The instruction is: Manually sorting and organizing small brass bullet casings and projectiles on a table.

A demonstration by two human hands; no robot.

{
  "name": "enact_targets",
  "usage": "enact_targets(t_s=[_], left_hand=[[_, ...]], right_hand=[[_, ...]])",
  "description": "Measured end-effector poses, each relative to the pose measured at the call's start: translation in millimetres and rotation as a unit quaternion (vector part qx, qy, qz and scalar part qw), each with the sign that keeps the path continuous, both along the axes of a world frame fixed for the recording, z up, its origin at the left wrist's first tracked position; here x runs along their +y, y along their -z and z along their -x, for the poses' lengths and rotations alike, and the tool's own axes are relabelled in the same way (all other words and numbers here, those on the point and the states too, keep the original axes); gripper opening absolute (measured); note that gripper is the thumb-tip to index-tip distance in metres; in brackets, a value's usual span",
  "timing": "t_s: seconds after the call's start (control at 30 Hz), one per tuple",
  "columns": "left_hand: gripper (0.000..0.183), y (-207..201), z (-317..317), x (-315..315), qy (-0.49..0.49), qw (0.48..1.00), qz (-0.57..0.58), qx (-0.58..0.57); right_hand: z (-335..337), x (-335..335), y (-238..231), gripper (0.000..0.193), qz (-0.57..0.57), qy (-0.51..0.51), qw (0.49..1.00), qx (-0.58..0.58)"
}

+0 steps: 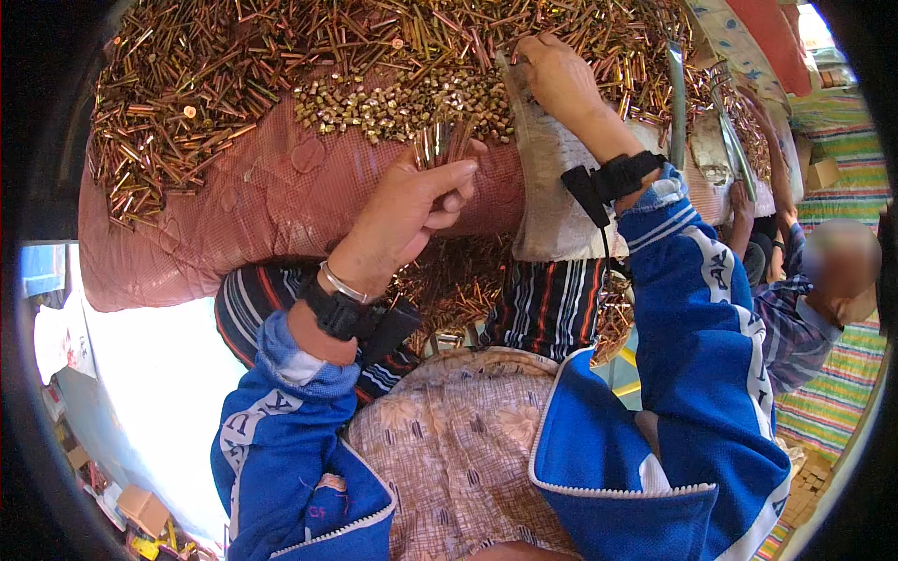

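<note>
Copper-coloured rods (393, 26) make up the biggest spread, a loose heap along the far side of the counter (271, 178), which is draped in reddish, quilted mesh; more of the same metal shows lower down, between the striped trouser legs. Next in size comes a whitish, plastic-looking sheet (552, 178), lying from the edge of the heap back toward the right knee. Over it reaches the right grip (564, 84), fingers curled down at the rods beside the sheet's far end; from where I stand I cannot tell whether it has caught any. The left grip (398, 206) is clenched around a small bundle of slim metal pieces (432, 148), thumb laid across them, their ends standing up above the fingers just on the near side of the brass-coloured stubs (402, 107), the smallest things out, which lie in a patch between heap and bare mesh. I'd say the knack is in the left thumb: firm enough that nothing slides, loose enough that one more piece could slip in without splaying the rest. It would help to keep the ends level and all pointing one way. The right fingertips would do best taking a rod from the top of the tangle, so its neighbours stay put, and the left wrist is better held clear of the stubs, lest it scatter them.
</note>
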State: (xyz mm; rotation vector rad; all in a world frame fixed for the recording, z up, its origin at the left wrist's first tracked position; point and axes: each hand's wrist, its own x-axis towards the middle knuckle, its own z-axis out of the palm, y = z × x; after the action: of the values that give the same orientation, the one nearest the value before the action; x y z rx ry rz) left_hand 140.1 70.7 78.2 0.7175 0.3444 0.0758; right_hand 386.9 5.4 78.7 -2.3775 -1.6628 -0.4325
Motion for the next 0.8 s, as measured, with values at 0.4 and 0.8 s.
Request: enact_targets(t_s=[0.4,0.8], left_hand=[[0.014,-3,2,-8,0.008,1.000,0.026,0.016],[0.016,7,3,-11,-0.009,0.999,0.032,0.006]], right_hand=[[113,-53,-21,0.016,-0.193,-0.116,0.965,0.137],[144,-64,-20,0.010,-0.191,-0.178,0.954,0.147]])
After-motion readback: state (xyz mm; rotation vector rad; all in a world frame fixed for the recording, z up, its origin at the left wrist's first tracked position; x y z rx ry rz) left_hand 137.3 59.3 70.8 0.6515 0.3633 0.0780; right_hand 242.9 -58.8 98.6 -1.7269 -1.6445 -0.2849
